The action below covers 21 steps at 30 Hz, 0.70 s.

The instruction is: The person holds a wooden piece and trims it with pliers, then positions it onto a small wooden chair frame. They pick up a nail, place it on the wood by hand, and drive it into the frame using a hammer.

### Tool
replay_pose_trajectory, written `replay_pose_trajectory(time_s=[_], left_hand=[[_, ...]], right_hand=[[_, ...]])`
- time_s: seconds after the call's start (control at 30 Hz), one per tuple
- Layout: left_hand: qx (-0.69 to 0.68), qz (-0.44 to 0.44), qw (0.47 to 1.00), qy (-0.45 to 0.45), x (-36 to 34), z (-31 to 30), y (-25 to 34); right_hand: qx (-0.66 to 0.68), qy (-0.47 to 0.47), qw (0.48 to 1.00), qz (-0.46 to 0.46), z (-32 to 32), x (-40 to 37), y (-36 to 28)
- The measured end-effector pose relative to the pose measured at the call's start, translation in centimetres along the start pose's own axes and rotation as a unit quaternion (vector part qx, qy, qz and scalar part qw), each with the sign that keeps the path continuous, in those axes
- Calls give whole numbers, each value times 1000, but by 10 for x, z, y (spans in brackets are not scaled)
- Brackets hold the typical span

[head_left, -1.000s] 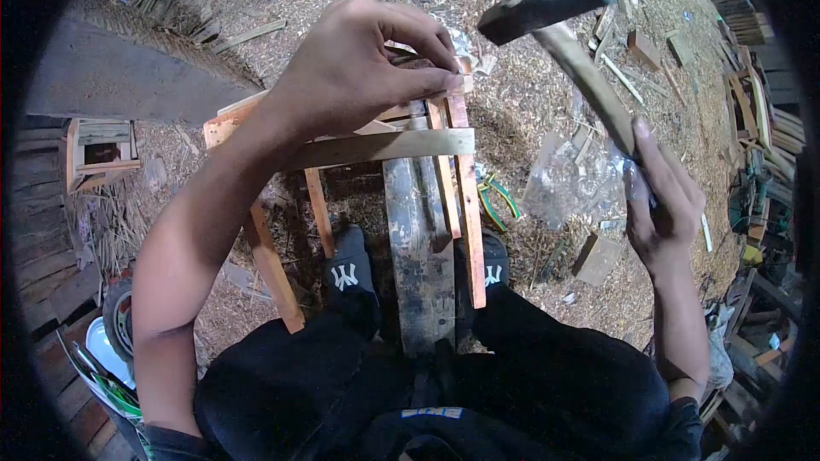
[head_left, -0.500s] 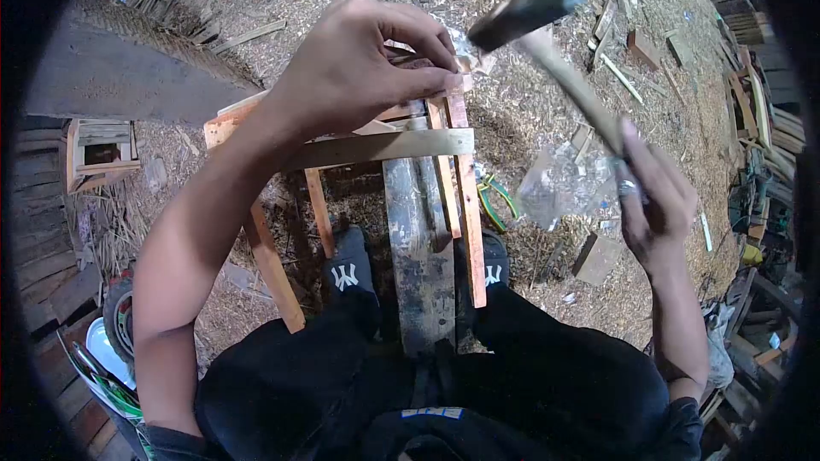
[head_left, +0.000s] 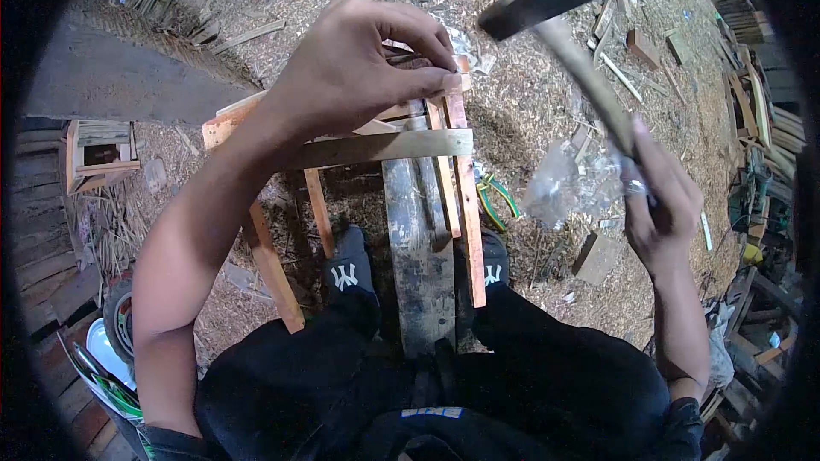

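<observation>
My right hand [head_left: 664, 201] is wrapped round the handle of a hammer [head_left: 547, 5], its dark head raised above and to the right of a wooden frame [head_left: 466, 205]. At the frame's far right corner, the thumb and forefinger of my left hand [head_left: 363, 64] are pinched together against the wood. Whatever lies between those fingertips is too small to make out. A pale slat [head_left: 389, 148] crosses the frame just below my left hand. The frame, made of thin reddish legs and strips, rests across a narrow worn plank [head_left: 418, 265].
Green-and-yellow pliers [head_left: 497, 198] lie on the ground right of the frame. Beyond them are a clear plastic bag [head_left: 551, 183] and a wood block [head_left: 598, 258]. Wood shavings and offcuts cover the floor. A thick beam [head_left: 128, 77] stands at the left.
The hammer has moved up and slightly right, away from the frame's corner, along with my right hand. My left hand and the frame stay in place.
</observation>
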<state>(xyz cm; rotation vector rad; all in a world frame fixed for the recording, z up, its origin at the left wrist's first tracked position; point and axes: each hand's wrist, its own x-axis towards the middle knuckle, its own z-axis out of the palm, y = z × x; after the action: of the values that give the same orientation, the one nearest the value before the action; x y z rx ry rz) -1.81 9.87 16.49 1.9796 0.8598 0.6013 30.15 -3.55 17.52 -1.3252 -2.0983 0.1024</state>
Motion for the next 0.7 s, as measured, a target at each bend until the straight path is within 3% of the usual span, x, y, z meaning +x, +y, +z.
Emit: replay_pose_trajectory(time_s=[0.07,0.13,0.2,0.27,0.33,0.4,0.47,0.53,0.6,0.67,0.7], left_hand=[[-6,9,1000,4,1,1,-6],[-9,20,1000,7,3,0,-7],[-4,27,1000,2,2,0,-7],[-4,14,1000,-3,0,0,-4],[-2,3,1000,-4,0,0,-3],[11,21,1000,-1,1,0,-5],[7,18,1000,-4,2,-2,-4],[0,15,1000,-8,1,0,-4],[-10,10,1000,-5,1,0,-4],[-8,24,1000,1,2,0,-5],[-9,35,999,7,1,1,-6]], right_hand=[[-24,13,999,-35,-4,6,-5],[-57,-128,989,-49,-5,2,-2],[-55,-124,990,-46,-4,3,-2],[-14,17,1000,-21,1,3,-3],[-33,26,998,-42,-1,6,-5],[-37,-113,993,-17,-1,2,-4],[-36,-123,992,0,-2,2,0],[-19,27,998,-56,0,8,0],[-39,26,997,-53,-2,5,-2],[-50,-138,989,-15,-6,4,-4],[-59,-125,990,6,-6,2,-5]])
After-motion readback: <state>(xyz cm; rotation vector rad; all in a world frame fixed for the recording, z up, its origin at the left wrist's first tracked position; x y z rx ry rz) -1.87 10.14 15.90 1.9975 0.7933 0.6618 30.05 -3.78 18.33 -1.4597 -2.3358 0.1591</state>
